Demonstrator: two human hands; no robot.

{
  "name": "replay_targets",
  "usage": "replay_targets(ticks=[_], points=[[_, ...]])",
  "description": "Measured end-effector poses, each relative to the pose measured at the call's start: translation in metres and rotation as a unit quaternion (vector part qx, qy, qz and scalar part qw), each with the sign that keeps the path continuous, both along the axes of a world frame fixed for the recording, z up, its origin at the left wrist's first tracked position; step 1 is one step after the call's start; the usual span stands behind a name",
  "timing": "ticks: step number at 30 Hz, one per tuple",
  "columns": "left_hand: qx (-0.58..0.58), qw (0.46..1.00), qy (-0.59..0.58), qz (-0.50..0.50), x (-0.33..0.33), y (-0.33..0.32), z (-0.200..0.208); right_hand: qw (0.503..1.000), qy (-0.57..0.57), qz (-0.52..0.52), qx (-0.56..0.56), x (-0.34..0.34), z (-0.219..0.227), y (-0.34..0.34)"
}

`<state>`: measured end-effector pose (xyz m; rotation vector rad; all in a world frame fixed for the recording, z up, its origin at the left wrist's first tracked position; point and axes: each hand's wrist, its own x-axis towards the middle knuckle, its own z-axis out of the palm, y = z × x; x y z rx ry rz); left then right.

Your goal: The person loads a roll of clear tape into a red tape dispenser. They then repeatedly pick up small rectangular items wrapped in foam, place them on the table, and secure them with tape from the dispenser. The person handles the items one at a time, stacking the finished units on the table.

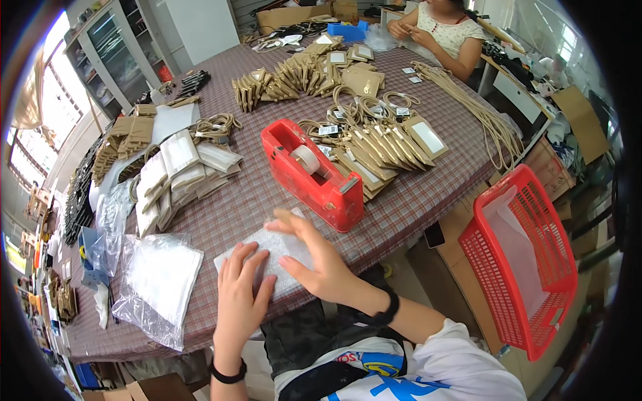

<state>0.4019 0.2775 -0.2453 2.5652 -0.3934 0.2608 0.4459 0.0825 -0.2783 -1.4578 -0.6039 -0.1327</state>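
Near the table's front edge lies a whitish, translucent foam-like sheet or sleeve (pixel 284 262). My left hand (pixel 239 287) rests flat on its left part with the fingers spread. Over its right part is my right hand (pixel 317 264), fingers stretched and apart; whether its fingertips touch the sheet I cannot tell. Just beyond stands a red tape dispenser (pixel 314 184) with a roll of tape (pixel 305 159) in it. To the left of my left hand, a clear plastic bag (pixel 157 284) with white sheets inside lies on the table.
White packets (pixel 175 175) are piled at the left. Gold tagged pouches (pixel 381 148) and beige cords (pixel 468 107) cover the back and right of the checked table (pixel 227 150). A red basket (pixel 521 260) stands at the right. Across the table sits another person (pixel 445 33).
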Motion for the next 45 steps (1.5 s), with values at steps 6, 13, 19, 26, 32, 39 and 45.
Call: replay_targets(ticks=[6,13,19,26,32,39,45], points=[[-0.077,0.996,-0.023,0.030,-0.002,0.004,-0.018,0.917,-0.291,-0.274,-0.012,0.015,0.045,-0.117],[-0.043,0.996,-0.069,0.035,0.000,-0.003,-0.020,0.833,0.002,-0.497,-0.245,0.137,-0.033,-0.290],[-0.041,0.995,-0.076,0.050,-0.001,-0.001,-0.021,0.818,0.014,-0.511,-0.263,0.144,-0.031,-0.278],[-0.046,0.993,-0.102,0.035,-0.001,-0.002,-0.020,0.838,-0.073,-0.540,0.019,0.114,-0.021,-0.283],[-0.055,0.992,-0.111,0.031,-0.001,0.000,-0.023,0.907,-0.138,-0.396,0.042,0.009,0.093,-0.159],[-0.096,0.985,-0.135,0.055,-0.002,0.002,-0.033,0.975,-0.161,-0.146,-0.046,0.011,0.129,-0.011],[-0.138,0.977,-0.155,0.049,-0.003,0.007,-0.029,0.912,-0.196,-0.232,-0.274,0.002,0.070,0.040]])
